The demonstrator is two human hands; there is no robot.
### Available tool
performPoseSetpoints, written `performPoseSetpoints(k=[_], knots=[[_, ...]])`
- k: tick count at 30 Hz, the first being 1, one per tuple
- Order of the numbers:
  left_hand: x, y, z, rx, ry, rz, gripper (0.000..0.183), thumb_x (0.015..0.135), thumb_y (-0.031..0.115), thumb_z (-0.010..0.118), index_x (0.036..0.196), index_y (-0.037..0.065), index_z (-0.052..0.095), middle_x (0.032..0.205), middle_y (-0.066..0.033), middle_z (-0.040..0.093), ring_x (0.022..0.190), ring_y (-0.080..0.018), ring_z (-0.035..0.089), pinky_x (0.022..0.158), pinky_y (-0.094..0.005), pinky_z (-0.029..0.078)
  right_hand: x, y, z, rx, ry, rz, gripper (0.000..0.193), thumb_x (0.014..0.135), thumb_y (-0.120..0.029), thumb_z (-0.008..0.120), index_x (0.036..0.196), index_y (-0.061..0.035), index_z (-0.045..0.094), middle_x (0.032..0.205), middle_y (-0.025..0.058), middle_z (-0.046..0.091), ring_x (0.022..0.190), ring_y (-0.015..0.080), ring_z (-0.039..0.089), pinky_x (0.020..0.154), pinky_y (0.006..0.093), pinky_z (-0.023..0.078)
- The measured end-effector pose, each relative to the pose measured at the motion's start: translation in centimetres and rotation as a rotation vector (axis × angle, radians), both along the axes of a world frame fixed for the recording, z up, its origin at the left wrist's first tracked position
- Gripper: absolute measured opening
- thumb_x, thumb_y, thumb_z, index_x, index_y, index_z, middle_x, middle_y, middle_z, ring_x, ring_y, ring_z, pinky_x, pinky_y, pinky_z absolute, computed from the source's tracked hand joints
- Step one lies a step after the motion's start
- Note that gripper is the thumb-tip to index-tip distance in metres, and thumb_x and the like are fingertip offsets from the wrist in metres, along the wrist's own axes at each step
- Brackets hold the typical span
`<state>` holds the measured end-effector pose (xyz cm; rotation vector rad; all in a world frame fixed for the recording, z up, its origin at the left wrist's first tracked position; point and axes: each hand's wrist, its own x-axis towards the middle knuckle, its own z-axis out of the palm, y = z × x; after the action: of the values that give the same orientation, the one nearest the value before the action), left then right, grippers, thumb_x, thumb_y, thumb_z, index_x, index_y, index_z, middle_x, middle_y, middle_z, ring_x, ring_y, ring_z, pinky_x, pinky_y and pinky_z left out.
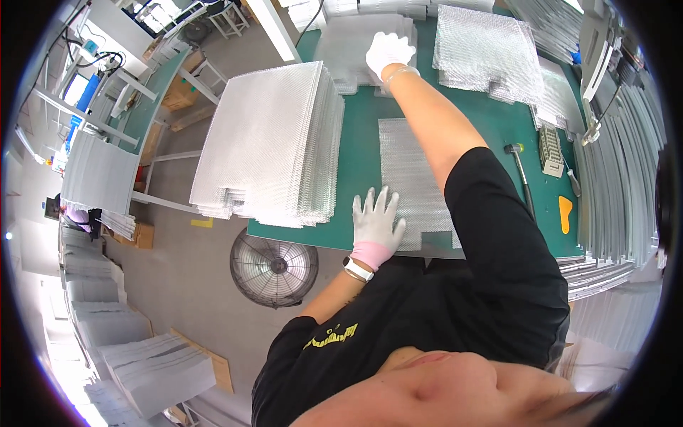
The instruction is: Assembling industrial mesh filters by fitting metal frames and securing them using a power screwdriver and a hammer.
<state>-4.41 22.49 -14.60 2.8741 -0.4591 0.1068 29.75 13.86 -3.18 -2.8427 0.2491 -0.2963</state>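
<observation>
In the head view, a person in a black top bends over a green tabletop (pixel 363 146), both hands in pale gloves. The left hand (pixel 377 222), pink at the cuff, is at the near edge with its fingers spread and pointing away from the body. A silvery mesh sheet (pixel 411 167) lies flat just to its right; the thumb and index finger overlap the sheet's left border, while the other fingers fall beside it, over green. I can't tell how firmly they press. The right arm reaches across that sheet, so the right hand (pixel 390 54) is well beyond it, above the right part of a far stack (pixel 345 46) of similar sheets. Its fingers look bent, but whether they pinch a sheet I cannot tell from here. A taller stack (pixel 260 139) stands to the left, another pile (pixel 484 50) lies at the far right, and a hammer (pixel 523 178) rests right of the reaching arm.
</observation>
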Motion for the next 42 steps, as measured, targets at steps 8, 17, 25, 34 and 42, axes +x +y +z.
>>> performPoseSetpoints(k=[8, 17, 25, 34, 42], knots=[[0.2, -0.8, 0.2, -0.040, -0.030, -0.057, 0.061, 0.091, 0.037, 0.056, 0.145, 0.009, 0.048, 0.151, -0.0172, 0.043, 0.141, -0.0401, 0.036, 0.118, -0.0576, 0.019, 6.1, -6.5, 1.4, 0.796, -0.820, 0.523, 0.053, 0.083, -0.007, 0.062, 0.136, -0.0028, 0.058, 0.119, 0.0194, 0.065, 0.108, 0.0279, 0.060, 0.092, 0.0344, 0.048], [0.1, -0.3, 0.0, 0.011, -0.028, 0.006, 0.063, 0.091, 0.038, 0.058, 0.147, 0.010, 0.046, 0.152, -0.0158, 0.041, 0.143, -0.0377, 0.034, 0.119, -0.0570, 0.020, -2.0, -9.3, 1.5, 1.421, 0.002, 0.459, 0.050, 0.089, -0.022, 0.063, 0.137, -0.0090, 0.055, 0.137, 0.0119, 0.053, 0.114, 0.0294, 0.058, 0.098, 0.0378, 0.051], [0.0, -0.5, -0.7, -0.027, -0.062, 0.013, 0.061, 0.091, 0.038, 0.057, 0.144, 0.011, 0.049, 0.151, -0.0154, 0.042, 0.142, -0.0382, 0.036, 0.120, -0.0556, 0.018, 0.4, -8.2, -1.3, 1.717, 0.069, 0.185, 0.071, 0.092, -0.024, 0.065, 0.155, -0.0188, 0.032, 0.128, 0.0130, 0.054, 0.093, 0.0240, 0.059, 0.075, 0.0381, 0.056], [-0.3, 0.0, -0.9, -0.061, -0.062, 0.022, 0.060, 0.090, 0.037, 0.058, 0.143, 0.010, 0.050, 0.150, -0.0170, 0.043, 0.141, -0.0400, 0.036, 0.119, -0.0560, 0.020, 0.6, -8.1, 3.1, 0.674, -0.522, 0.680, 0.057, 0.081, 0.002, 0.042, 0.134, -0.0037, 0.060, 0.126, 0.0170, 0.067, 0.116, 0.0246, 0.063, 0.104, 0.0299, 0.044], [0.8, 0.4, -1.7, -0.153, 0.077, 0.003, 0.072, 0.084, 0.044, 0.065, 0.145, 0.011, 0.046, 0.156, -0.0153, 0.036, 0.148, -0.0369, 0.026, 0.122, -0.0548, 0.013, -10.4, -14.5, 6.9, 0.731, -0.712, 0.669, 0.041, 0.088, -0.006, 0.061, 0.128, -0.0029, 0.065, 0.111, 0.0157, 0.069, 0.111, 0.0214, 0.063, 0.101, 0.0288, 0.046]])
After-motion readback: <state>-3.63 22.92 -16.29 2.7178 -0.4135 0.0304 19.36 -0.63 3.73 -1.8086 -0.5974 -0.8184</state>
